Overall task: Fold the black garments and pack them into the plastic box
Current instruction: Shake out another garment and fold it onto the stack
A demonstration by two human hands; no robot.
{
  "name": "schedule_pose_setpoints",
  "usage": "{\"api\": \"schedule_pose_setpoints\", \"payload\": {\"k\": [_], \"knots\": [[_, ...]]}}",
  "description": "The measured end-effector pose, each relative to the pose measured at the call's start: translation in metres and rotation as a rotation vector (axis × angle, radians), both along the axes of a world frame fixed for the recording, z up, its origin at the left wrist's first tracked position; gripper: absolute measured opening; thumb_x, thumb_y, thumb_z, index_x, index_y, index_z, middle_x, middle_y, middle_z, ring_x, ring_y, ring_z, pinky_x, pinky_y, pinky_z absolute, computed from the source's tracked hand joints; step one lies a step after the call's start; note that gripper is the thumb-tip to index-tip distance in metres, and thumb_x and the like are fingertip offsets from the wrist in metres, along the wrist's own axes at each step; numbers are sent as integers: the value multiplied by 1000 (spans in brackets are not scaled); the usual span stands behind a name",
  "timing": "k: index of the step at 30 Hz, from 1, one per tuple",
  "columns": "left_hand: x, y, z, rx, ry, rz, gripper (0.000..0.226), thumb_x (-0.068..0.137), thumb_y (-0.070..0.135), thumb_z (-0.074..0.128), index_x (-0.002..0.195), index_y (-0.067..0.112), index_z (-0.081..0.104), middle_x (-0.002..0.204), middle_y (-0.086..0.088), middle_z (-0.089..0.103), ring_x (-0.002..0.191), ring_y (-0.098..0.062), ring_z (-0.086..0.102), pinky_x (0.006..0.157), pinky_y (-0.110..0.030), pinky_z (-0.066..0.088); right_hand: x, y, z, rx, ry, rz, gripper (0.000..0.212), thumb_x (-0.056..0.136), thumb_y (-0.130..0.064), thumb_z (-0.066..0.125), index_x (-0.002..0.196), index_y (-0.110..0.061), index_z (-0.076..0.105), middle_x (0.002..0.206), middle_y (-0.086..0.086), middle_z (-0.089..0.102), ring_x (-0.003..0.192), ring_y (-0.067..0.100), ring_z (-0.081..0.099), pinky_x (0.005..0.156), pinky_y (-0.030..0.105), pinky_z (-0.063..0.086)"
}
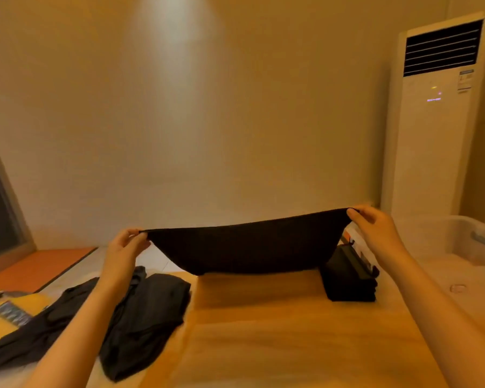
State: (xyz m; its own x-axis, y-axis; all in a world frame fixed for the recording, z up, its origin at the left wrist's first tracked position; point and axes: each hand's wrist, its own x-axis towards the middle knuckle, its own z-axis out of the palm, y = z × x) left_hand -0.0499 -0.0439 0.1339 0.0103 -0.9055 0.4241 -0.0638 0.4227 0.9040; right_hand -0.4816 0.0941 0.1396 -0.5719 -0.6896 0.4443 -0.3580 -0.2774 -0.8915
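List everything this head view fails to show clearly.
1. Plastic box: cut off by the right edge; contents hazy.
2. Folded stack: partly behind the held garment; piece count unclear.
3. Loose pile: left forearm crosses it; number of garments unclear.
4. Held garment, pinched by left hand and right hand: hangs bunched; type unclear.

No legible txt: sticker (466,81) on tall white floor-standing air conditioner (431,152), far right, too blurred; its lit display (434,99) unreadable too

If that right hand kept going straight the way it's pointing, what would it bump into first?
Probably only the wall, though depth is unclear. The right hand, pinching the black cloth, points forward with nothing between.
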Motion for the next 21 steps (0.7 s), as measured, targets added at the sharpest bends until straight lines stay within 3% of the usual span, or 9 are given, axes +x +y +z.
{"api": "schedule_pose_setpoints", "payload": {"k": [4,7,9,13,15,19,21], "knots": [[11,48,-64,16,-34,13,12,99,11,48,94,12,59,96,-9,63,96,-25,63,92,-43,48,17,43,-56,32,-88,31,12,96,-20,54,98,-19,66,95,-5,66,88,5,60,74,20,45],[19,78,-93,-44,-55,68,16,99,9,46,95,18,58,96,-3,62,92,-18,62,90,-38,49,27,69,-85,54,-122,36,17,95,-19,55,107,-16,67,103,-3,66,98,10,61,86,27,49],[25,92,-108,-64,-40,86,16,99,8,45,96,18,57,96,-5,61,93,-22,62,89,-40,49,34,85,-98,60,-104,38,19,95,-19,55,110,-15,66,108,1,66,102,13,61,91,31,48],[31,120,-128,-85,-20,98,21,99,6,43,93,20,56,97,-10,61,96,-24,62,89,-36,49,51,115,-111,43,-27,44,15,94,-18,55,102,-22,68,101,-9,67,97,1,60,82,18,44],[32,131,-133,-98,-25,123,23,99,4,42,93,22,56,96,-8,61,96,-21,61,88,-32,49,58,128,-117,23,-15,39,13,90,-29,57,97,-27,67,94,-12,69,93,-4,61,78,14,47],[36,153,-141,-108,-39,189,26,98,2,43,94,24,56,93,4,58,91,-11,59,78,-18,53,62,146,-134,16,-18,-3,25,87,-36,57,103,-21,68,98,-6,69,96,4,61,78,17,48],[39,164,-147,-97,-37,223,20,98,4,44,99,19,57,93,6,58,89,-9,58,77,-21,50,65,155,-140,4,-31,-21,21,87,-37,57,100,-24,68,95,-5,69,93,2,62,76,15,49]]}}
